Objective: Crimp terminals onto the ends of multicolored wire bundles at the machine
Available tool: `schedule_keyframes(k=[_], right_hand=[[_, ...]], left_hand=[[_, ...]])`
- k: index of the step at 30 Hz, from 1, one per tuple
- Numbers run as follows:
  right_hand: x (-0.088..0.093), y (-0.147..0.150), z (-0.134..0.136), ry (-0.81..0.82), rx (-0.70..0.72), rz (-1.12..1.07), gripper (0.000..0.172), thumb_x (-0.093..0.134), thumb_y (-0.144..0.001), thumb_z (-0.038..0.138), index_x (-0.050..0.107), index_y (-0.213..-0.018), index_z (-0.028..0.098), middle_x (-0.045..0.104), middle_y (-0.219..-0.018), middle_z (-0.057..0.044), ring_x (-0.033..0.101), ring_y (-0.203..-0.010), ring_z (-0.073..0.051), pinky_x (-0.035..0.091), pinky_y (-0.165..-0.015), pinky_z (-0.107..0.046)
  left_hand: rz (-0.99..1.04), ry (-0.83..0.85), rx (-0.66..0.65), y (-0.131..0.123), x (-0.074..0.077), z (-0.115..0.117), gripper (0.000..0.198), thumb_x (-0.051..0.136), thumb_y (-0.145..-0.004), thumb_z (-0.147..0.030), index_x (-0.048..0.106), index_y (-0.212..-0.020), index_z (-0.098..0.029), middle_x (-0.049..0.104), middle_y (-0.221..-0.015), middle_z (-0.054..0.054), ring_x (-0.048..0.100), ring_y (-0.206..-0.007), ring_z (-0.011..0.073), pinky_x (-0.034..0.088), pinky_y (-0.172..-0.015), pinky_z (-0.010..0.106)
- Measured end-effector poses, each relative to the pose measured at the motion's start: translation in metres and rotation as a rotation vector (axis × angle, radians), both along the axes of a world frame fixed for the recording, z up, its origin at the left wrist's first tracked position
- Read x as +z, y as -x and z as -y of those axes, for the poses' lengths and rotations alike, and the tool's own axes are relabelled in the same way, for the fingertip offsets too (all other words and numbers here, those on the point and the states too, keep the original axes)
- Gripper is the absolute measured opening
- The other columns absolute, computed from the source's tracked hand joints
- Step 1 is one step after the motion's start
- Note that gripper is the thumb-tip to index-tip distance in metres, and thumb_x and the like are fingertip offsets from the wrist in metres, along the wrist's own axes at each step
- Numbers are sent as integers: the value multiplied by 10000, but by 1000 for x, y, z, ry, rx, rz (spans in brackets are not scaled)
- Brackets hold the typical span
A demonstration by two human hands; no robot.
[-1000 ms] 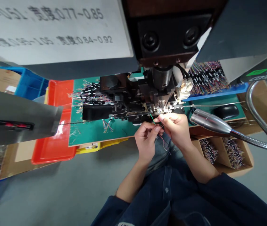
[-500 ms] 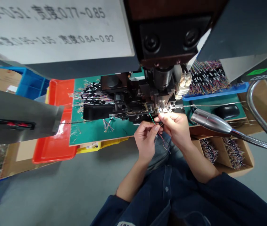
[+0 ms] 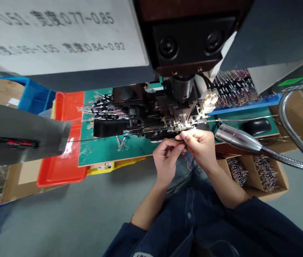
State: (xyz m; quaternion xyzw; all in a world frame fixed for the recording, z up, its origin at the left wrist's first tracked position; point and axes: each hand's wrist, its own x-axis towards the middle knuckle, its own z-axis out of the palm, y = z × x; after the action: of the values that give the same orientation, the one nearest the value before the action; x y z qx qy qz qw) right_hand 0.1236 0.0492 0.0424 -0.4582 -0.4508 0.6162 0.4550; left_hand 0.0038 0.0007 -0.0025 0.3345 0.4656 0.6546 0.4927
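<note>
Both hands are close together just in front of a crimping machine [image 3: 183,89], at its lit working point. My left hand [image 3: 166,157] is closed in a pinch on a bundle of thin coloured wires [image 3: 189,163], whose loose ends hang below the fingers. My right hand [image 3: 201,146] pinches the wires too, its thumb and forefinger nearest the machine's die. A green wire [image 3: 180,131] rises from between the fingertips toward the die. The fingers hide most of the bundle.
A red tray [image 3: 60,171] lies left on the green work mat [image 3: 106,151]. Wire bundles [image 3: 106,107] lie behind it. A flexible lamp [image 3: 239,137] and a black mouse [image 3: 257,126] are at right, above a cardboard box [image 3: 280,182] of wire bundles. A blue tray [image 3: 247,106] stands behind.
My right hand has shifted slightly right. The green wire, earlier slanting left toward the machine, now stands near the right fingertips. The hanging wire ends have swung a little right.
</note>
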Motion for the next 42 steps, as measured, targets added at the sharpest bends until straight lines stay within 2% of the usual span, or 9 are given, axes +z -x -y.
schedule_keyframes(k=[6, 12, 24, 28, 31, 34, 36, 39, 42], right_hand=[[-4, 3, -1, 78, -3, -56, 393, 826, -960, 591, 897, -904, 208, 480, -466, 56, 343, -403, -88, 267, -408, -248], [-2, 7, -3, 107, -48, -94, 404, 864, -912, 613, 891, -868, 212, 405, -426, 78, 288, -385, -82, 236, -397, -255], [-4, 8, -2, 93, -50, -91, 384, 864, -914, 597, 894, -867, 216, 420, -431, 73, 298, -384, -84, 256, -397, -255], [-3, 6, -2, 84, -21, -45, 367, 827, -953, 572, 903, -900, 217, 476, -467, 55, 329, -396, -91, 264, -398, -255], [-2, -4, 2, 15, 4, -10, 344, 817, -967, 549, 912, -976, 218, 510, -486, 57, 370, -415, -94, 303, -426, -251], [-10, -24, 12, -81, -4, -16, 375, 760, -1019, 560, 902, -1052, 214, 519, -494, 63, 407, -431, -101, 334, -463, -254], [-21, -39, 24, -121, -17, 19, 388, 717, -1058, 549, 887, -1037, 200, 543, -527, 51, 432, -457, -109, 348, -490, -261], [-39, -53, 43, -206, 37, 158, 297, 740, -1061, 467, 864, -1094, 199, 649, -705, 7, 513, -588, -131, 399, -572, -272], [-52, -49, 64, -371, 161, 226, 268, 837, -986, 399, 819, -1179, 214, 706, -933, -35, 602, -783, -168, 468, -684, -291]], left_hand=[[-2, -6, 35, 0, 0, 0, 197, 897, -955, -359, 767, -948, -211, 781, -802, -1, 770, -698, 143, 627, -677, 258], [14, -36, 59, -2, 2, -1, 154, 896, -957, -323, 777, -962, -225, 774, -815, -11, 768, -707, 127, 632, -675, 246], [22, -40, 69, -1, 0, -1, 155, 898, -957, -312, 770, -962, -224, 779, -830, -13, 768, -709, 123, 638, -687, 243], [10, -11, 66, -1, -1, 0, 197, 910, -944, -344, 762, -954, -214, 776, -822, -7, 764, -706, 134, 633, -688, 256], [29, -14, 64, -2, 2, 1, 221, 921, -933, -358, 755, -947, -211, 773, -824, -5, 749, -694, 130, 616, -676, 251], [58, -42, 65, -5, 8, 3, 241, 924, -931, -365, 739, -929, -211, 748, -777, -15, 715, -662, 120, 587, -657, 243], [83, -56, 77, -9, 12, 5, 272, 932, -922, -386, 724, -912, -212, 728, -732, -22, 693, -641, 119, 577, -660, 245], [123, -68, 104, -17, 17, 9, 304, 950, -899, -417, 724, -907, -214, 736, -714, -18, 706, -670, 130, 595, -717, 260], [146, -69, 95, -25, 18, 14, 293, 955, -893, -405, 729, -911, -220, 760, -740, -14, 728, -709, 136, 612, -760, 267]])
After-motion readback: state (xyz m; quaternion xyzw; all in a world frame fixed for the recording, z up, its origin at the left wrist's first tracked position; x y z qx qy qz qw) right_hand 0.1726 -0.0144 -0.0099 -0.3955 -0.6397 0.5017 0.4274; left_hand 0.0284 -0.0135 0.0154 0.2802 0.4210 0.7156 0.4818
